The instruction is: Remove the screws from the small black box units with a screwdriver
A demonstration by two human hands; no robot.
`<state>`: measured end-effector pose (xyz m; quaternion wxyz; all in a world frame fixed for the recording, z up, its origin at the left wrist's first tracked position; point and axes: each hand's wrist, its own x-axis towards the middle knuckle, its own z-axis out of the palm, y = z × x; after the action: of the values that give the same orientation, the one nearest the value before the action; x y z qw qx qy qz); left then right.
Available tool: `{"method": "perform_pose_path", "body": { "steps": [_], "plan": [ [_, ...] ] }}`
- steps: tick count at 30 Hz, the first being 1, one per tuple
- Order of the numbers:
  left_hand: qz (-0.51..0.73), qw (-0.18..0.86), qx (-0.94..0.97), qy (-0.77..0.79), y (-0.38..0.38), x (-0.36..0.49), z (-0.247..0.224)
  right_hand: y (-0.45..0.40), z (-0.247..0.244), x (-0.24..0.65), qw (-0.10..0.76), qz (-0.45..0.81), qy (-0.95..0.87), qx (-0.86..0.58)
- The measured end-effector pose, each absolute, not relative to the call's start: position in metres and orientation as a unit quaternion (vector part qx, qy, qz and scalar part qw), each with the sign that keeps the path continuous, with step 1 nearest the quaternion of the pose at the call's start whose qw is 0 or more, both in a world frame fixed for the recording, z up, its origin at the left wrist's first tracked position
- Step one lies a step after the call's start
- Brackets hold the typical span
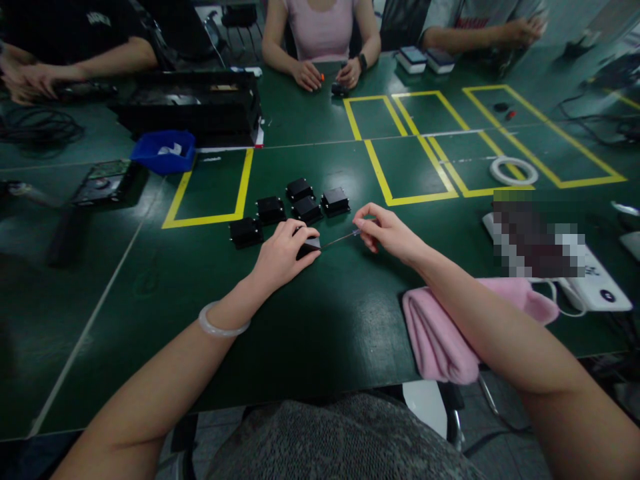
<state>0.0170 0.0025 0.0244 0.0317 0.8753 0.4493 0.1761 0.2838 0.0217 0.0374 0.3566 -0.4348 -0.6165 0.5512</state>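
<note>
My left hand [283, 257] is wrapped over a small black box [309, 248] on the green table, with its fingers on top and the thumb along the near side. A thin screwdriver [341, 239] is pinched by its handle in my right hand [383, 232]. Its shaft points left, and the tip is at the right side of the held box. Just beyond my left hand stand several similar black boxes [271, 209], grouped close together.
Around the green table [345, 333] lie a pink cloth [440, 333] under my right forearm, a white tape roll [514, 171], a blue bin [164, 152], black racks [200, 110] and a hard drive [105, 181]. Yellow tape outlines mark the surface. Three people sit opposite.
</note>
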Motion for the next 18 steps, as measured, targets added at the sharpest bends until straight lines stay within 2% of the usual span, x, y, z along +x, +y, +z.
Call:
{"method": "perform_pose_path", "body": {
  "steps": [18],
  "plan": [
    [0.175,0.04,0.873,0.454,0.0026,0.0163,0.0237,0.0214,0.0385,0.2844,0.355,0.557,-0.617,-0.427]
  ]
}}
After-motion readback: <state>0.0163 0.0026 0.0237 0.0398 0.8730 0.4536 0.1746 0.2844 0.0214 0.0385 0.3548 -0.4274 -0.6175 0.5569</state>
